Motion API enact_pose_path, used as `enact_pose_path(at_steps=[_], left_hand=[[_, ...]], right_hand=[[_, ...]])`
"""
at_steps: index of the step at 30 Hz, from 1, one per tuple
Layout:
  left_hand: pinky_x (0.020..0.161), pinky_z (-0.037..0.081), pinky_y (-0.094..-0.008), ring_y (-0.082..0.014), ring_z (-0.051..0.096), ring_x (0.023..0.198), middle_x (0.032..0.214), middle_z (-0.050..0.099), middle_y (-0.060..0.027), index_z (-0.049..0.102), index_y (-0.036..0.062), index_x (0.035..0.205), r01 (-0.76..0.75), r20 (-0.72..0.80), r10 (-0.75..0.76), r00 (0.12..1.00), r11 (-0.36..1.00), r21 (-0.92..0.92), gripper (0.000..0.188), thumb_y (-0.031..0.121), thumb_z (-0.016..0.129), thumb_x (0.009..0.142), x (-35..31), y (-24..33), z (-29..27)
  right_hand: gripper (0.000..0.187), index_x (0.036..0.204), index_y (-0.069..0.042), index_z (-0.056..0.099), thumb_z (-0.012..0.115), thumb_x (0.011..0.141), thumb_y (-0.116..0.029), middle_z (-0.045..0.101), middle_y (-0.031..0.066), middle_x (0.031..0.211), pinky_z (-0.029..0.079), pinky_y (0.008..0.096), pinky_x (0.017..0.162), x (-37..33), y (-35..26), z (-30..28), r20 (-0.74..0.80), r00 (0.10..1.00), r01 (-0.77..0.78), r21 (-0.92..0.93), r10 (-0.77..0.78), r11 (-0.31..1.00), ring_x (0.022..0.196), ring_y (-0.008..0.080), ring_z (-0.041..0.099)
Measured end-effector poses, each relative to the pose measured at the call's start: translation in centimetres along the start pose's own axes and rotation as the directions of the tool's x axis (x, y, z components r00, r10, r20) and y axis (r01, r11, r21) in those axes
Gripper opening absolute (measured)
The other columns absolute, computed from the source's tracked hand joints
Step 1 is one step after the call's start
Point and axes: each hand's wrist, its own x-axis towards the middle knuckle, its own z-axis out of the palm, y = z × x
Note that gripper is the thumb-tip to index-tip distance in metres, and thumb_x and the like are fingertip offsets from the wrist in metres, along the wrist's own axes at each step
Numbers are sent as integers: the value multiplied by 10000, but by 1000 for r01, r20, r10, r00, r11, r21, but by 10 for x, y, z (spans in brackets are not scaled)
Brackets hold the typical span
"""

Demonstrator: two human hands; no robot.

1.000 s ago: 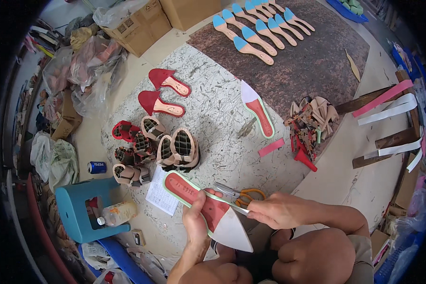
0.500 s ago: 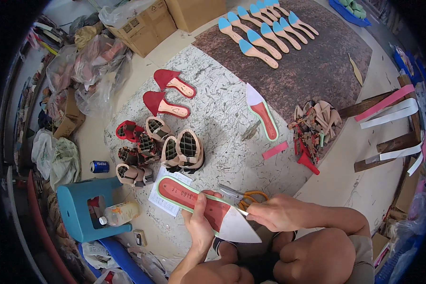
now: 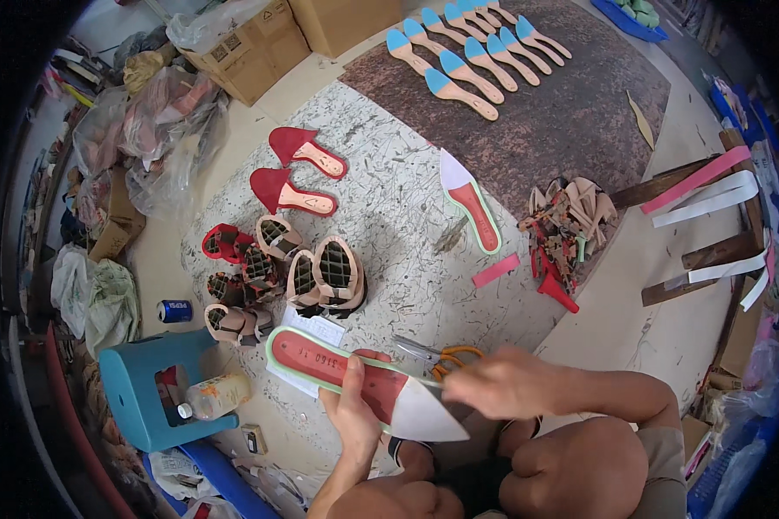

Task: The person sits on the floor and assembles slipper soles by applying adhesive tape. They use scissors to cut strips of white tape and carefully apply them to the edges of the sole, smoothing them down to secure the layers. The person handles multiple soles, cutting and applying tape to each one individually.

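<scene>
A shoe insole (image 3: 307,359) with a red middle, pale green rim and white pointed toe lies slantwise above my knees. My left hand (image 3: 355,402) is closed round its middle, thumb on top. Beside the toe part is my right hand (image 3: 498,385), fingers curled and smeared by motion; whatever they pinch cannot be made out. Just beyond that hand, scissors (image 3: 441,353) with orange handles lie on the floor board. A matching insole (image 3: 472,203) rests farther off, near a pink strip (image 3: 496,271). Under the held insole a sheet of paper (image 3: 320,330) shows partly.
Several strappy shoes (image 3: 337,268) stand left of centre, with two red-toed insoles (image 3: 299,197) beyond. Blue-tipped insoles (image 3: 463,93) lie in rows at the back. A scrap pile (image 3: 567,225) and a wooden rack (image 3: 710,251) with strips are right. A blue stool (image 3: 134,389) stands left.
My right hand has lifted slightly away from the insole's edge and blurs. The insole stays in my left hand, almost unmoved. The whole view has shifted a little.
</scene>
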Motion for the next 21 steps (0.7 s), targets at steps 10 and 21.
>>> enact_pose_path(at_steps=[10,21], left_hand=[[680,517,-313,-194,633,722,867,667,-148,616,-43,973,53,24,-51,998,994,-91,310,253,527,970,8,4,-4],[740,524,-396,-215,608,917,946,598,-99,579,7,1009,134,469,50,882,927,-351,286,286,526,979,-2,-13,49]], right_hand=[[225,837,-12,518,579,938,-204,611,167,628,492,453,501,7,-27,-4,4,999,-44,92,44,995,551,365,630],[260,810,23,489,560,939,-191,612,198,648,503,478,547,-39,-79,-34,63,921,-385,-8,385,923,600,405,636]])
